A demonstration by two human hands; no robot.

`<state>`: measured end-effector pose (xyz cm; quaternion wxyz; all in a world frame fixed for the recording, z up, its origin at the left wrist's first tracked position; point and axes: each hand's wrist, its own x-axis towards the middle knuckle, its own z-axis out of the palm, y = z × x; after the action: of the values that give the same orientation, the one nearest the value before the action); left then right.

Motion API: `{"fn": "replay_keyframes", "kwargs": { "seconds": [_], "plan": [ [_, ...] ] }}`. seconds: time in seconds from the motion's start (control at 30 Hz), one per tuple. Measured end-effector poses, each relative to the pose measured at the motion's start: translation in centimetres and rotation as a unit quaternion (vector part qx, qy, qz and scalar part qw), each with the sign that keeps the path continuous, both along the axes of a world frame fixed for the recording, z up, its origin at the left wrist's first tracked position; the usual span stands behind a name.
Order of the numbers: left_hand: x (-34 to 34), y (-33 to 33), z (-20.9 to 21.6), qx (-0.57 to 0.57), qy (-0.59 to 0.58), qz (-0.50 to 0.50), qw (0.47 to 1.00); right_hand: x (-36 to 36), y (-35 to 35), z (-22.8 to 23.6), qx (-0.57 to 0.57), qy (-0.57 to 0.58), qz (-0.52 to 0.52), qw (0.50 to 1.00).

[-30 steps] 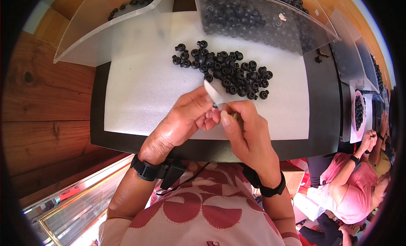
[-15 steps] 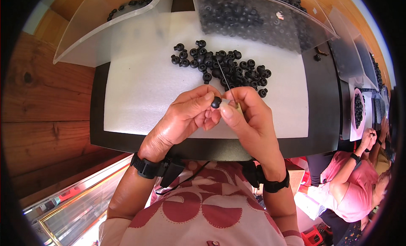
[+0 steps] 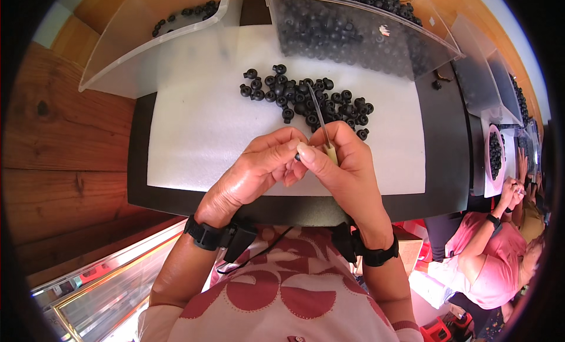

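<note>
My left hand [image 3: 250, 168] pinches a black ball-shaped cord lock [image 3: 298, 157] between thumb and fingers, over the near part of a white foam sheet [image 3: 200, 136]. Only a little of the piece shows between the fingertips. My right hand [image 3: 348, 168] is closed around the pale yellow handle of a thin-bladed knife [image 3: 319, 113], its blade pointing away from me. The right thumb presses against the cord lock, and the two hands touch there. Just beyond them lies a loose pile of black cord locks [image 3: 288, 95].
At the back left stands a clear plastic bin [image 3: 135, 62] with some black pieces; a fuller clear bin [image 3: 353, 50] is at the back right. A dark table [image 3: 444, 142] carries the foam. Rightward, a pink bowl [image 3: 488, 171] holds pieces, near a person in pink [image 3: 491, 253].
The cord lock has turned and is now mostly covered by my right thumb, which has moved left over it. The knife stands more upright. The view has shifted slightly.
</note>
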<state>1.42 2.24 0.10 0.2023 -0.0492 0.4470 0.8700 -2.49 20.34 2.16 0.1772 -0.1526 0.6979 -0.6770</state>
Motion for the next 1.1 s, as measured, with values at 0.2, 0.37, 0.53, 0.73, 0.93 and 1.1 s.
{"fn": "replay_keyframes", "kwargs": {
  "seconds": [0.2,0.37,0.53,0.73,0.93,1.1],
  "plan": [
    [0.2,0.0,0.4,-0.001,0.001,-0.005,1.000,0.0,0.1,0.5,-0.035,-0.092,0.000,0.995],
    [0.7,0.0,1.6,-0.022,0.053,0.028,0.998,0.4,0.3,1.4,-0.045,-0.103,-0.027,0.993],
    [0.8,-2.1,8.1,-0.061,0.099,0.214,0.970,1.1,1.6,1.9,-0.073,-0.116,-0.042,0.990],
    [-2.9,-10.5,11.1,-0.139,0.191,0.398,0.886,2.0,1.9,1.9,-0.075,-0.115,-0.026,0.990],
    [-3.7,-9.2,12.2,-0.164,0.153,0.485,0.845,2.4,2.5,1.9,-0.047,-0.096,-0.040,0.993],
    [-1.8,-8.0,8.0,-0.299,0.151,0.331,0.882,2.3,2.8,2.0,-0.058,-0.115,-0.041,0.991]
  ]
}}
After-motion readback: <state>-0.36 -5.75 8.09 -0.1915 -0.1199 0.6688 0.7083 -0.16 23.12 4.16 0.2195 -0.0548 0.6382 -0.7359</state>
